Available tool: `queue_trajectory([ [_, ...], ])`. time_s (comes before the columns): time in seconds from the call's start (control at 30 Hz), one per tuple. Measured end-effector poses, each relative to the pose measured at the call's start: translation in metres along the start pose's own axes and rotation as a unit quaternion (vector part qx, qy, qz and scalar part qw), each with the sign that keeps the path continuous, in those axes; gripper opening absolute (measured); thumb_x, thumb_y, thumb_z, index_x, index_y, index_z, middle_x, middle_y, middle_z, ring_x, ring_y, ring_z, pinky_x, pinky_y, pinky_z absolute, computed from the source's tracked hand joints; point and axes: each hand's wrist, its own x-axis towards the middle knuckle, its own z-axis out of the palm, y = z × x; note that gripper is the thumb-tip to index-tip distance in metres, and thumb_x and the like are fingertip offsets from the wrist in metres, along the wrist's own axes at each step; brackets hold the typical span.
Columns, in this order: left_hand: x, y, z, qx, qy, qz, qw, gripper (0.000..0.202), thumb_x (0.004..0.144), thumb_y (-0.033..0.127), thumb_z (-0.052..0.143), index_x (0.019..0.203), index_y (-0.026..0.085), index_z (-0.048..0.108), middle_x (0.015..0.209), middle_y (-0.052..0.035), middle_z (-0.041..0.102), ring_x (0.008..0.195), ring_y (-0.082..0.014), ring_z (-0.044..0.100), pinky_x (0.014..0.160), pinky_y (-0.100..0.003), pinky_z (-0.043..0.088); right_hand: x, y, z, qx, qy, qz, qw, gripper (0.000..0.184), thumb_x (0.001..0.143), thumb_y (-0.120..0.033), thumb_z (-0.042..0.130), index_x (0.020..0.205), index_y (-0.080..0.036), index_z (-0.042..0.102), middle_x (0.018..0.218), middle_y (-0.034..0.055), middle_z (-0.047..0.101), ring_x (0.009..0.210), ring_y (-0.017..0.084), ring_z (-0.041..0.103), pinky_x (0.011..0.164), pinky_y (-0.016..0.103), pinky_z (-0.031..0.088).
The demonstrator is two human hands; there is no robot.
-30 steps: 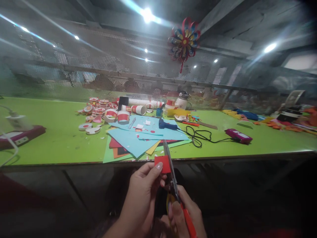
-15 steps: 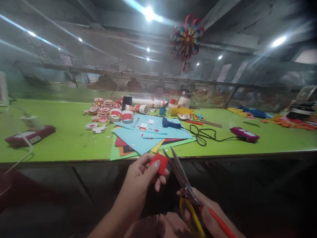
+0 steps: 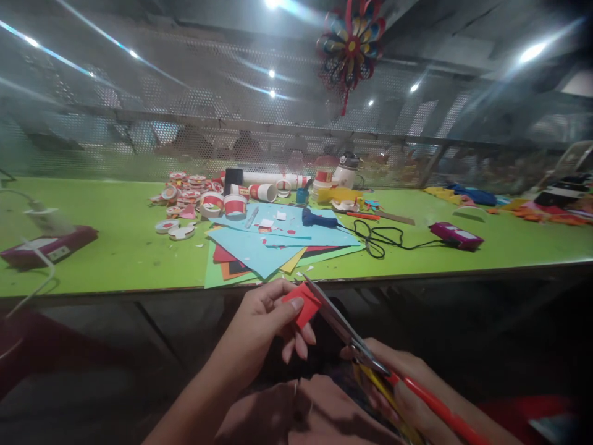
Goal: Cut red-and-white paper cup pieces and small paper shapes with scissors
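Observation:
Between the thumb and fingers of my left hand (image 3: 259,324) is a small red piece of paper (image 3: 306,311). My right hand (image 3: 407,371) grips a pair of scissors (image 3: 345,330) with one red and one yellow handle. The blades lie along the upper right edge of the red paper, nearly closed, and a narrow strip there stands apart from the rest. Both hands are in front of the table edge, above my lap. Beyond them, blue paper sheets (image 3: 264,253) lie on other coloured sheets, with small scraps on top.
A dark blue glue gun (image 3: 319,219) lies on the sheets, its black cable running to a purple power strip (image 3: 456,236). Paper cups (image 3: 235,205) and several round pieces (image 3: 185,191) sit at the back of the green table (image 3: 115,247). Another power strip (image 3: 50,246) is left.
The scissors have moved onto the red paper and their blades have closed along its edge. My view has tilted slightly downward.

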Motion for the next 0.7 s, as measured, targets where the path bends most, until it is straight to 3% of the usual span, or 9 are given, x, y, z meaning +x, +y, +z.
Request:
queue_trajectory([
  [0.2,-0.0002,-0.0027,0.0023,0.012,0.008,0.017,1.000,0.014,0.084,0.029,0.053,0.083,0.015,0.054,0.058,-0.0044,0.066,0.041,-0.0095,0.057,0.035,-0.014,0.036,0.0000,-0.0057,0.0030,-0.020,0.005,-0.062,0.998,0.063,0.082,-0.069,0.033,0.105,-0.019,0.064,0.057,-0.0029,0.045,0.047,0.012,0.038,0.042,0.022,0.031],
  [0.4,-0.0002,-0.0023,0.0015,0.011,0.012,0.015,1.000,0.016,0.083,0.030,0.055,0.082,0.014,0.054,0.058,-0.0052,0.066,0.041,-0.0102,0.056,0.035,-0.015,0.036,-0.0002,-0.0103,0.0020,-0.026,-0.012,-0.035,0.999,0.061,0.082,-0.069,0.035,0.106,-0.021,0.064,0.058,-0.0033,0.043,0.049,0.012,0.037,0.044,0.023,0.031],
  [0.7,0.0001,-0.0031,0.0004,0.004,0.011,0.015,1.000,0.016,0.082,0.031,0.056,0.081,0.015,0.054,0.057,-0.0046,0.065,0.040,-0.0103,0.056,0.036,-0.015,0.035,-0.0020,-0.0011,0.0093,-0.012,0.023,-0.029,0.999,0.061,0.080,-0.069,0.036,0.105,-0.020,0.064,0.054,-0.0038,0.040,0.044,0.011,0.032,0.038,0.021,0.025],
])
